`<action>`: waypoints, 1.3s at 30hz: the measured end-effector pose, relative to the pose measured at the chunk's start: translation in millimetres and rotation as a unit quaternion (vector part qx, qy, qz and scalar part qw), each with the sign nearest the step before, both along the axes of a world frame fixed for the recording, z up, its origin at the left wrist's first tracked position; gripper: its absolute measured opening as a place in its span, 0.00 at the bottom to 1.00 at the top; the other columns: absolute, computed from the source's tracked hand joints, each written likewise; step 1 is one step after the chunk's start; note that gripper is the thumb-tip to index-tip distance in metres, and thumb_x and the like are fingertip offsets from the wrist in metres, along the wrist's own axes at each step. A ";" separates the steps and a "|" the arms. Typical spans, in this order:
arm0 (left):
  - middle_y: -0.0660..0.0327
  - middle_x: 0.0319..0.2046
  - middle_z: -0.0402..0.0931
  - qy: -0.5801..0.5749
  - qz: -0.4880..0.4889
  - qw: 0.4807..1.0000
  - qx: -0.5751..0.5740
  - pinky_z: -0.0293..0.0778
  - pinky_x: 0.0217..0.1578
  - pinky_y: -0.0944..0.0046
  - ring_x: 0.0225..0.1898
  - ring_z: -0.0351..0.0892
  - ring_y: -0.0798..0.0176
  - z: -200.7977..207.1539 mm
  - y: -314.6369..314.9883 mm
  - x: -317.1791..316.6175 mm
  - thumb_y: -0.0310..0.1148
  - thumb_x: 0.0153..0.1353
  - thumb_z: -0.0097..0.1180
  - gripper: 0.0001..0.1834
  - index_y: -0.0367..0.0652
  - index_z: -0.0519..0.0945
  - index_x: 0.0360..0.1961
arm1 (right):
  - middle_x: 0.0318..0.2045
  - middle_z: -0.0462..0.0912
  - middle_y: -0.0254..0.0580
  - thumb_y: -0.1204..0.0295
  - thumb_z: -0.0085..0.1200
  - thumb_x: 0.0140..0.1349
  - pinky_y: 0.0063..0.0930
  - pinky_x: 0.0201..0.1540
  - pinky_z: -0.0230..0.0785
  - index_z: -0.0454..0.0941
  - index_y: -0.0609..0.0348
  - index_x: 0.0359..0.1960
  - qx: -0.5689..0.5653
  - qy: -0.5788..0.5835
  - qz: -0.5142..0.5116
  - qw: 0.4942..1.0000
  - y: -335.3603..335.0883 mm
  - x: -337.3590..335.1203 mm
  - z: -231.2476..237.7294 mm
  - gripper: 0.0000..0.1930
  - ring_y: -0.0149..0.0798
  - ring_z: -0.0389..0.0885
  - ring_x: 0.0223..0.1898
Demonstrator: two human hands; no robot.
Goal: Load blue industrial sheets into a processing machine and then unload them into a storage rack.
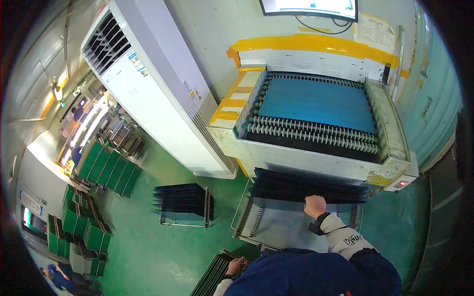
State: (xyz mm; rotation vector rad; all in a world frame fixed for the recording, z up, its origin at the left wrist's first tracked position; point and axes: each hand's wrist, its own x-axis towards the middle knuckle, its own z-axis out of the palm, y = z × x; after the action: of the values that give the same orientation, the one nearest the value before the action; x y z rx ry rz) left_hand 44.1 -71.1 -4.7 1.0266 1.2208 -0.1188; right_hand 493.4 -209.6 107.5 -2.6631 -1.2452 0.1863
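Observation:
My right hand (315, 206) is closed in a fist at the near edge of several dark panels (296, 190), which lean in a wire rack (256, 242). Whether a panel edge is pinched in the fingers is hidden. Low in the picture, my left hand (237, 266) curls at the end of a second rack of dark green-edged boards (212, 276). My body covers part of that rack, and what the left fingers grip cannot be made out. Beyond the racks, a blue sheet (318, 103) lies flat on the rollers (311, 133) of a conveyor machine (296, 160).
Left of my rack, another rack of dark panels (182, 202) stands on the green floor (163, 251). A tall white air conditioner (158, 98) is beside the machine. Green boards (108, 167) fill racks farther left. A screen (311, 7) hangs above the machine.

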 end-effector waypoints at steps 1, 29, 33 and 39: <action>0.61 0.24 0.76 -0.025 -0.042 0.997 0.055 0.71 0.25 0.63 0.24 0.76 0.63 -6.2 -0.1 -6.7 0.37 0.65 0.50 0.12 0.37 0.75 0.35 | 0.23 0.80 0.52 0.69 0.54 0.40 0.47 0.32 0.72 0.81 0.58 0.23 0.003 -0.001 0.002 1.000 2.7 -1.3 0.8 0.08 0.54 0.80 0.29; 0.63 0.20 0.72 -0.044 0.111 0.990 -0.072 0.65 0.20 0.66 0.19 0.70 0.65 16.3 -7.9 9.8 0.37 0.66 0.46 0.13 0.41 0.73 0.29 | 0.20 0.80 0.51 0.66 0.54 0.43 0.47 0.31 0.71 0.81 0.58 0.20 0.018 -0.016 -0.005 1.000 -0.7 -0.3 -1.3 0.08 0.53 0.80 0.27; 0.63 0.20 0.71 -0.035 0.111 0.991 -0.067 0.65 0.20 0.66 0.19 0.70 0.65 25.8 -8.0 14.5 0.37 0.67 0.46 0.13 0.41 0.73 0.29 | 0.20 0.79 0.50 0.66 0.54 0.43 0.46 0.31 0.71 0.81 0.57 0.20 0.011 -0.018 -0.009 1.000 -1.6 -0.1 -2.3 0.09 0.52 0.80 0.27; 0.63 0.20 0.72 -0.049 0.119 0.990 -0.058 0.64 0.20 0.67 0.20 0.70 0.65 28.1 -10.4 13.6 0.36 0.66 0.48 0.11 0.39 0.73 0.29 | 0.21 0.80 0.50 0.66 0.54 0.43 0.46 0.31 0.71 0.81 0.57 0.21 0.003 -0.014 -0.004 1.000 -1.2 0.1 -2.5 0.09 0.52 0.80 0.27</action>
State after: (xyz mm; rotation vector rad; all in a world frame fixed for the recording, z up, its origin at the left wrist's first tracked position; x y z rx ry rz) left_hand 57.7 -81.4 23.5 0.7703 1.2232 0.0448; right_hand 493.5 -210.8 105.0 -2.6754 -1.2400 0.1443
